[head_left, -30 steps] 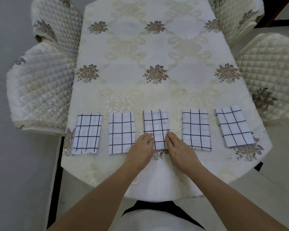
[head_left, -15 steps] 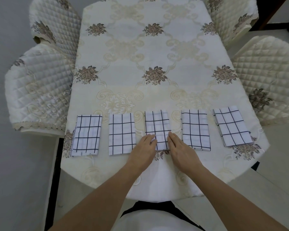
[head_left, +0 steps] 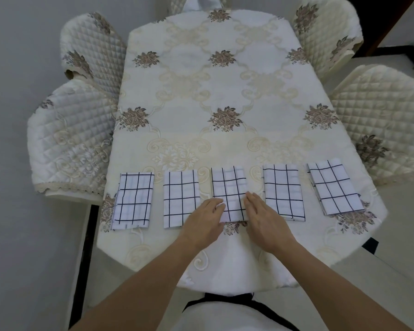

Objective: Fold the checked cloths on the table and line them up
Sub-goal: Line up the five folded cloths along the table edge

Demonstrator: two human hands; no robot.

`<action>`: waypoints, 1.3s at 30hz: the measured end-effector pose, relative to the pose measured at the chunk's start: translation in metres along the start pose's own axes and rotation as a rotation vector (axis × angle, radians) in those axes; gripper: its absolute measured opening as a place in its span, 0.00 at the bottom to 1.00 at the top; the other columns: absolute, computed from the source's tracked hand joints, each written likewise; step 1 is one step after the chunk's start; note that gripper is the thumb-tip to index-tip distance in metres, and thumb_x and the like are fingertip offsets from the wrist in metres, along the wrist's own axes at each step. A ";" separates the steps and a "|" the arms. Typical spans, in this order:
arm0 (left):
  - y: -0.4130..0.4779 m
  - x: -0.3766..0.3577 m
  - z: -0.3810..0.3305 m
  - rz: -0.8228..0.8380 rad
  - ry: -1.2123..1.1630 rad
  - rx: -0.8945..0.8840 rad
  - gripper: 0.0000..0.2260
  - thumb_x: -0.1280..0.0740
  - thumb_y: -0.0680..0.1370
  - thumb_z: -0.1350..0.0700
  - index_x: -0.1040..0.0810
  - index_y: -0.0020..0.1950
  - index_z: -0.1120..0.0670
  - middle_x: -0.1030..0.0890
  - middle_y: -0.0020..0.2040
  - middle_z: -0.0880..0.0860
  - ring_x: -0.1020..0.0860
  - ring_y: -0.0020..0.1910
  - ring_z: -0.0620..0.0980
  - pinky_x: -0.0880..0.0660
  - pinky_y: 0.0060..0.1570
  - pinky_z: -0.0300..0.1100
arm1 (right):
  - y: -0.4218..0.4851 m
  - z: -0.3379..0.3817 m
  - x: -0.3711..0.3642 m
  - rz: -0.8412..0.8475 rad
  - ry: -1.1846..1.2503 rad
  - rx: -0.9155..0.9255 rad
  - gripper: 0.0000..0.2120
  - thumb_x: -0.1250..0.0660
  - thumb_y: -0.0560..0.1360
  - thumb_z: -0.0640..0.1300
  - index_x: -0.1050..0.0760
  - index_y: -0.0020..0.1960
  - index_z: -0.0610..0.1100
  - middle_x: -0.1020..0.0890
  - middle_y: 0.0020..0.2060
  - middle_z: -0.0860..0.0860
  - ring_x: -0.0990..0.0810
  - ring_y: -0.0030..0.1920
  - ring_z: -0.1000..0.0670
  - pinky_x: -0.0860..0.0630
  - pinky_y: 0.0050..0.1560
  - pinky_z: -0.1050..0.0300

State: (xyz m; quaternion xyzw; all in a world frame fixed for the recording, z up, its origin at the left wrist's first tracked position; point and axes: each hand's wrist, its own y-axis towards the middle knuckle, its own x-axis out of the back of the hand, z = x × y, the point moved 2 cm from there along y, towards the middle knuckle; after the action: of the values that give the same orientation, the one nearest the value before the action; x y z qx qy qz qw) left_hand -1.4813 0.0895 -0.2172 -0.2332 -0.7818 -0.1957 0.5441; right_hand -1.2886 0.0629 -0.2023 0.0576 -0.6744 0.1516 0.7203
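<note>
- White woven cotton-looking cloths with a black grid check, five of them, each folded to a flat rectangle, sit in one row along the near edge of the cream damask tablecloth with brown floral motifs (head_left: 225,91).
- Row order from your left: far-left folded cloth (head_left: 133,200), second folded cloth (head_left: 179,197), middle folded cloth (head_left: 230,187), fourth folded cloth (head_left: 283,192), far-right folded cloth (head_left: 334,187).
- Your left hand (head_left: 204,220) lies flat, fingers straight and together, at the middle cloth's left edge; its fingertips touch that edge. Nothing is pinched.
- Your right hand (head_left: 265,218) does the same on the right edge, fingers straight, resting on the cloth's lower right corner. Also not gripping.
- Handling, my read: light, soft, limp, a few layers thick. It'll slide easily on the smooth tablecloth, so push from both side edges with flat palms; lifting by one corner would likely open the fold.
- To lift it, pinch all layers at the folded edge.
- Far-right cloth is rotated against the others; layered edges show on its left side. Probably needs squaring.
- Far-left cloth's lower edge looks slightly uneven.
- Quilted cream chair covers (head_left: 77,144) flank the table.
- No brands, labels or readable writing visible.
</note>
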 end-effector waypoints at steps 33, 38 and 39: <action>0.085 -0.069 -0.143 -0.045 0.097 0.170 0.23 0.22 0.63 0.66 0.19 0.57 0.63 0.18 0.57 0.59 0.18 0.53 0.57 0.18 0.50 0.46 | -0.046 -0.157 -0.009 0.040 0.020 0.095 0.32 0.23 0.60 0.35 0.22 0.64 0.34 0.21 0.64 0.38 0.19 0.61 0.40 0.17 0.44 0.53; 0.085 -0.066 -0.140 -0.030 0.109 0.169 0.20 0.22 0.65 0.64 0.19 0.56 0.61 0.19 0.58 0.57 0.20 0.55 0.56 0.19 0.53 0.45 | -0.043 -0.158 -0.009 0.041 0.030 0.092 0.32 0.24 0.60 0.34 0.23 0.64 0.35 0.21 0.64 0.38 0.20 0.62 0.39 0.17 0.46 0.52; 0.085 -0.066 -0.139 -0.029 0.109 0.166 0.19 0.22 0.66 0.64 0.19 0.55 0.61 0.19 0.58 0.57 0.20 0.56 0.56 0.19 0.52 0.45 | -0.043 -0.158 -0.010 0.045 0.033 0.094 0.31 0.24 0.60 0.33 0.23 0.64 0.35 0.21 0.64 0.38 0.20 0.62 0.39 0.17 0.47 0.51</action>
State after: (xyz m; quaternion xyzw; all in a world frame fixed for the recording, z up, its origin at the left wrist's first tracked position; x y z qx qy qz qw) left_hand -1.3067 0.0708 -0.2289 -0.1649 -0.7679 -0.1503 0.6004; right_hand -1.1257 0.0659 -0.2199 0.0738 -0.6557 0.2004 0.7242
